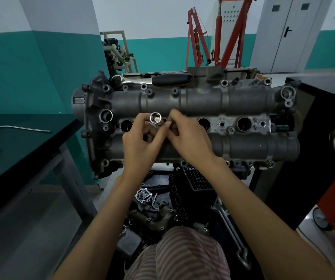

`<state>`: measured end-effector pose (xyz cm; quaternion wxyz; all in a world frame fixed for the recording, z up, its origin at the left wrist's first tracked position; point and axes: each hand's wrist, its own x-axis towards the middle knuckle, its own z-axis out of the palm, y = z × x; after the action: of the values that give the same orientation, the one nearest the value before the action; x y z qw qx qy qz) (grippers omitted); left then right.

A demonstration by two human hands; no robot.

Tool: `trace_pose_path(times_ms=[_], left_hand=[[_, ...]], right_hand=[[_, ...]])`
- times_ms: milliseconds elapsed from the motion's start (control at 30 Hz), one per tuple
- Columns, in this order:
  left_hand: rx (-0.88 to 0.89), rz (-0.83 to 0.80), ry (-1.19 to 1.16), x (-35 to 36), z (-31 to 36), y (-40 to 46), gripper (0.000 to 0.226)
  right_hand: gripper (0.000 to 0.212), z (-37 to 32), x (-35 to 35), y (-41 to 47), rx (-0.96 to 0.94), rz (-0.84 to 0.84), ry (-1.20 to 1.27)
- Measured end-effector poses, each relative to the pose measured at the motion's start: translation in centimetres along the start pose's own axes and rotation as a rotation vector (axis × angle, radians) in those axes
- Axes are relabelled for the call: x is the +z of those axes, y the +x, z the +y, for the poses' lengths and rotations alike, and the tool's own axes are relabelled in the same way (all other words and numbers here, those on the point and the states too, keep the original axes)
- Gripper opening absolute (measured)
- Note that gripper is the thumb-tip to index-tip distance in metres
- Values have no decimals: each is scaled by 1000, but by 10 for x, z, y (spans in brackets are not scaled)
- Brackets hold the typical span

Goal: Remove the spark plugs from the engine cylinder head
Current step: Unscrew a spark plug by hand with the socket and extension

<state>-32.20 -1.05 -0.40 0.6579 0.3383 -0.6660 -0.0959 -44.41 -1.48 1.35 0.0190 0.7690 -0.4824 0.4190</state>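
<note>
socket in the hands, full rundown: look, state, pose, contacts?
The socket is a shiny silver metal cylinder, seen end-on: its open round mouth faces the camera, with something pale inside that I can't identify. The left hand grips it from below, and the right hand pinches at its right side. It is held above the cylinder head, over the row of plug wells. Its lower body is hidden by fingers.

Both hands cover the second plug hole of the cylinder head point(203, 102), hiding whatever sits in it. The socket point(155, 118) shows only its open end; its body is buried in the left hand point(140, 142). The right hand's point(186, 138) fingertips are blurred.
</note>
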Motion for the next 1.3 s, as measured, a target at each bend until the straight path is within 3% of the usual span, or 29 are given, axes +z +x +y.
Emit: trace_pose_path(times_ms=[133, 300, 400, 500, 567, 767, 867, 1033, 1133, 1233, 1300], left_hand=[[58, -33, 35, -2, -2, -1, 18], [15, 30, 39, 1, -5, 0, 10], [-7, 17, 19, 2, -6, 0, 23], [6, -11, -2, 0, -5, -1, 10], [26, -22, 23, -1, -4, -2, 15], [12, 9, 53, 1, -4, -1, 7], [-21, 27, 18, 2, -3, 0, 25], [15, -19, 19, 0, -1, -2, 14], [28, -32, 59, -1, -4, -2, 19], [9, -11, 53, 0, -4, -1, 6], [-4, 15, 40, 1, -3, 1, 14]], right_hand=[[10, -1, 0, -1, -57, -10, -36], [23, -2, 0, 0, -47, 7, -33], [17, -1, -1, 1, 25, 23, 59], [11, 0, -1, 0, 6, 17, 55], [7, -1, -1, -1, -41, 5, 24], [30, -3, 0, -1, -66, 9, -5], [22, -2, 0, 0, 28, 6, 45], [11, 0, 0, -1, -10, -13, 0], [17, -1, -1, -1, -58, -8, -8], [29, -3, 0, -1, -51, -15, -13], [32, -2, 0, 0, -2, -21, -3]])
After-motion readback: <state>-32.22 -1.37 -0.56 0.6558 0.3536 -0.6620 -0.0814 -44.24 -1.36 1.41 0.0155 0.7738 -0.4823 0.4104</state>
